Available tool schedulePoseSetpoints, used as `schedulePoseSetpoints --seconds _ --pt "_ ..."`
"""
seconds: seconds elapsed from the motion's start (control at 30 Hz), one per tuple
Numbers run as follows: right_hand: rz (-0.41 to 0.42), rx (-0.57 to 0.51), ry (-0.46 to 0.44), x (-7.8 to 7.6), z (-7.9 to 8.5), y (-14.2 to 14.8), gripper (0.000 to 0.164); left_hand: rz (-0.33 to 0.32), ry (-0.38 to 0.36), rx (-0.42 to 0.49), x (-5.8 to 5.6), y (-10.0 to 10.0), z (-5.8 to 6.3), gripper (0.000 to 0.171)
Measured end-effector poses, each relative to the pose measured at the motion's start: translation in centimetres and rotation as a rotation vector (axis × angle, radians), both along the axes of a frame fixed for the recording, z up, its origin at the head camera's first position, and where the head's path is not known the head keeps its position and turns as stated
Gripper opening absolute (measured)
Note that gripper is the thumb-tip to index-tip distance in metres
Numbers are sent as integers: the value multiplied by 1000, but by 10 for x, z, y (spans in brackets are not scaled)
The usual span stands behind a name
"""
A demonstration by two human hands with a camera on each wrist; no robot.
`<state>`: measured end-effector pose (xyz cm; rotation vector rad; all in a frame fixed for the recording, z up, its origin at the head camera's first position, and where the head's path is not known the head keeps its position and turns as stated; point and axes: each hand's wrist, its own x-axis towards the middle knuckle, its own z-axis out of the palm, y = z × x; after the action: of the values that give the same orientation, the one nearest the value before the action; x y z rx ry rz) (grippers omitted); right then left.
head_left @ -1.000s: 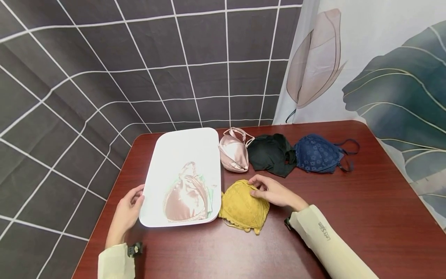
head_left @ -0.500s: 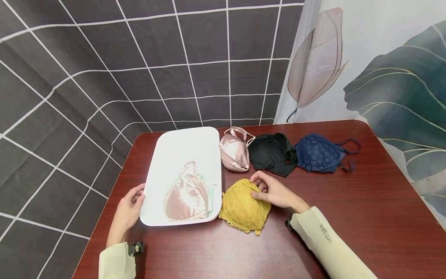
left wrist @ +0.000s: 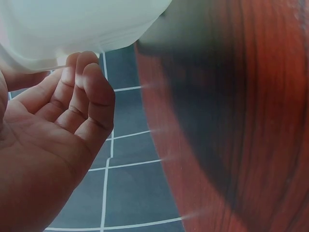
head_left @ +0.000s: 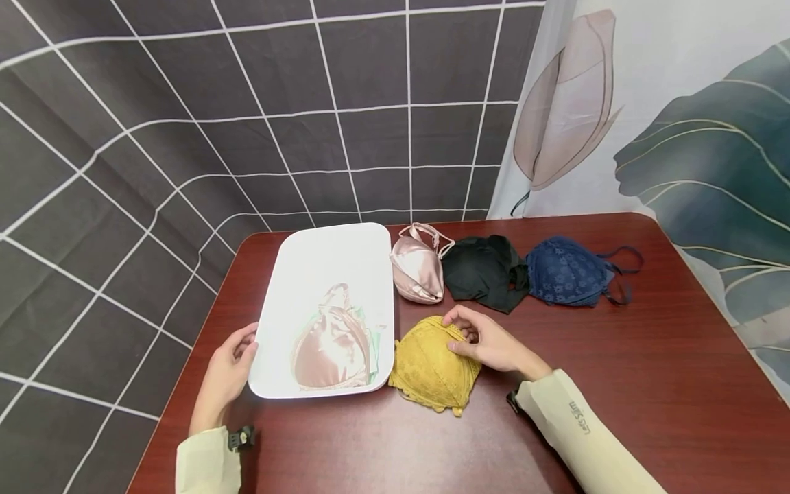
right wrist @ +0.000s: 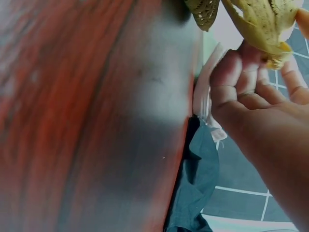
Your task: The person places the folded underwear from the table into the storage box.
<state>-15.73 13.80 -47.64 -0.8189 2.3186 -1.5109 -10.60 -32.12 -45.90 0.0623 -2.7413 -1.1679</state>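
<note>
My left hand (head_left: 223, 377) rests its fingertips against the outer left side of a white tray (head_left: 302, 261), fingers loosely bent in the left wrist view. Inside the tray lie a shiny pink satin bra (head_left: 330, 350) and a bit of pale green fabric (head_left: 373, 350). With thumb and fingers, my right hand (head_left: 487, 339) pinches the upper right edge of a folded yellow lace bra (head_left: 432, 363). The bra lies close beside the tray's right wall. In the right wrist view, the yellow fabric (right wrist: 260, 24) shows between thumb and fingers.
Behind the yellow bra, a pink satin bra (head_left: 417, 267), a black bra (head_left: 484, 274) and a blue lace bra (head_left: 568, 271) lie in a row along the back of the reddish-brown table (head_left: 666, 329). A dark grid-patterned curtain (head_left: 370, 82) hangs behind.
The view has shifted slightly. My right hand keeps its pinch on the yellow bra, which has barely moved. The left hand stays at the tray.
</note>
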Motion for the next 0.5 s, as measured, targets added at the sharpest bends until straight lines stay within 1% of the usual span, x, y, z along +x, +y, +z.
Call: schedulePoseSetpoints --seconds 0.13,0.23,0.33,0.47,0.5 --pt "5 -52 33 2 4 -1 10 0 -8 4 0 0 1 34" --pt "1 -85 31 5 10 -2 8 3 -10 7 0 0 1 34" --pt "-17 -123 34 11 26 -3 10 6 -9 14 1 0 1 34" --pt "-51 -173 49 18 51 -3 11 6 -5 14 1 0 1 34" --pt "-62 -188 52 17 51 -2 12 6 -4 11 1 0 1 34"
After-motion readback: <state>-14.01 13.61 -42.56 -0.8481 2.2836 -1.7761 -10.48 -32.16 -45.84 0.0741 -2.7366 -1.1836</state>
